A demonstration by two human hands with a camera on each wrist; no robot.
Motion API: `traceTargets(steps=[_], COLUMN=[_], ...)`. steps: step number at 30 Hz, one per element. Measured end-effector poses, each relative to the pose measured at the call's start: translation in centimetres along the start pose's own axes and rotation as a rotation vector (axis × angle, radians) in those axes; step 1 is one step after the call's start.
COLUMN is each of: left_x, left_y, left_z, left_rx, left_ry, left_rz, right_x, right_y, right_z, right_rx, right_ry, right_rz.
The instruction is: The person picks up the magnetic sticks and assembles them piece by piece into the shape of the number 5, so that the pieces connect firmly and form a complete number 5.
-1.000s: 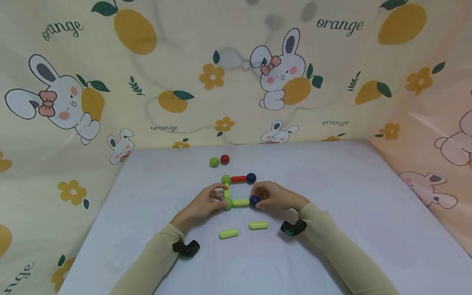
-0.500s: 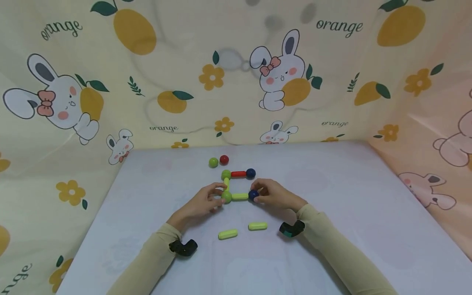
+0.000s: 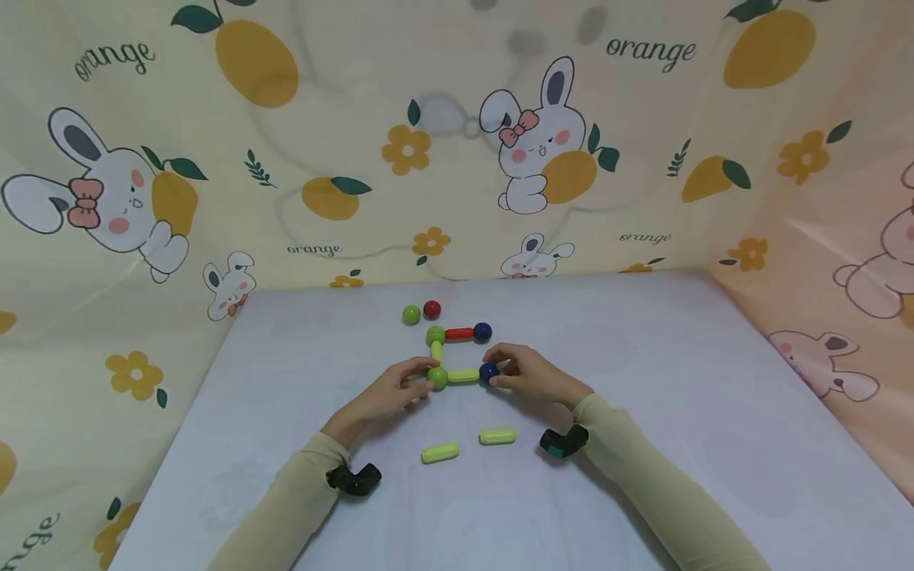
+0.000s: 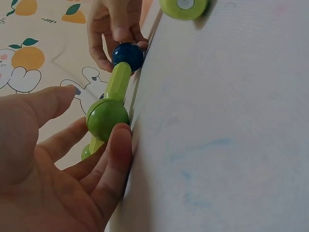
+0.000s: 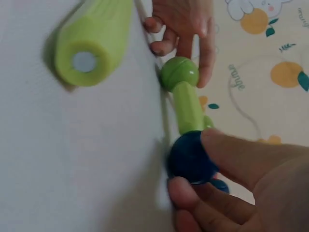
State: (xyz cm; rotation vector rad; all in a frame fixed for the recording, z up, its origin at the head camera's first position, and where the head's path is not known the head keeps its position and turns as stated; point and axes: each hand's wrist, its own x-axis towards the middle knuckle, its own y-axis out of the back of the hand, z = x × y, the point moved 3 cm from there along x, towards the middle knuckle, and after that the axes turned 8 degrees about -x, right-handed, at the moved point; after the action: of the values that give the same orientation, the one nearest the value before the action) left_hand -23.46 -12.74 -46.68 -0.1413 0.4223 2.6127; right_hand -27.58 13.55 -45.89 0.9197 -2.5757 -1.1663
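Toy balls and rods lie joined in an open three-sided frame. My left hand (image 3: 389,392) holds its near green ball (image 3: 438,377) between the fingertips, one finger raised off it in the left wrist view. A yellow-green rod (image 3: 463,376) runs from there to the near blue ball (image 3: 489,373), pinched by my right hand (image 3: 535,374) between thumb and fingers. Another yellow-green rod (image 3: 436,353) leads back to the far green ball (image 3: 435,335). From that ball a red rod (image 3: 459,334) reaches the far blue ball (image 3: 482,332).
Two loose yellow-green rods, a left one (image 3: 439,453) and a right one (image 3: 497,437), lie on the near side of the frame. Behind it sit a loose green ball (image 3: 411,315) and a red ball (image 3: 432,310). A printed cloth wall (image 3: 457,159) backs the white table (image 3: 643,341).
Both hands have moved the joined frame a little away from the person, toward the loose balls. The grips look the same, and the loose rods and balls stay put.
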Motion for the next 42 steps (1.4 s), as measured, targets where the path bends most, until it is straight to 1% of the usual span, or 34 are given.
traceTargets(steps=[3,7,11,14,18,20,22,25,29,31,33,35,38,40,42], left_x=[-0.1,-0.2,0.0,0.0,-0.3,-0.4,-0.3,-0.1,0.2,0.2,0.3,0.4,0.4,0.3,0.3], left_y=[0.0,-0.2,-0.1,-0.2,-0.2,-0.2,-0.2,-0.2,-0.2,-0.2,-0.2,-0.1,-0.1,-0.1,0.0], left_z=[0.0,-0.2,-0.3,-0.3,-0.4,-0.4,-0.4,-0.4,-0.5,-0.5,-0.4,-0.3,-0.2,-0.2,-0.2], left_rx=[-0.002,-0.006,-0.014,-0.016,-0.006,-0.002,0.003,0.004,0.008,0.007,0.007,0.011,0.018,0.020,0.018], left_ry=[0.004,0.032,0.041,0.037,0.041,0.048,0.048,0.047,0.050,0.045,0.027,0.012,0.006,0.008,0.013], left_rz=[-0.016,-0.016,0.000,0.006,0.007,0.009,0.018,0.022,0.006,0.000,-0.004,-0.003,-0.001,-0.002,-0.005], right_x=[-0.4,-1.2,-2.3,-3.3,-4.4,-4.7,-4.7,-4.5,-4.3,-4.2,-3.9,-3.6,-3.2,-3.0,-2.9], right_y=[0.6,1.3,1.6,1.2,0.1,-0.6,-1.2,-2.1,-2.9,-3.0,-2.8,-2.6,-2.4,-2.2,-2.1], right_z=[-0.3,-1.1,-2.2,-2.9,-3.6,-3.9,-4.0,-4.0,-3.4,-3.0,-2.5,-2.1,-1.5,-1.2,-1.0], right_rx=[0.007,0.007,-0.014,-0.028,-0.044,-0.052,-0.055,-0.051,-0.022,-0.005,0.022,0.078,0.179,0.246,0.275], right_ry=[-0.006,-0.003,0.042,0.095,0.164,0.178,0.188,0.170,0.162,0.158,0.142,0.122,0.074,0.050,0.019], right_rz=[0.003,0.033,0.033,-0.016,-0.141,-0.193,-0.224,-0.243,-0.277,-0.276,-0.249,-0.206,-0.153,-0.142,-0.145])
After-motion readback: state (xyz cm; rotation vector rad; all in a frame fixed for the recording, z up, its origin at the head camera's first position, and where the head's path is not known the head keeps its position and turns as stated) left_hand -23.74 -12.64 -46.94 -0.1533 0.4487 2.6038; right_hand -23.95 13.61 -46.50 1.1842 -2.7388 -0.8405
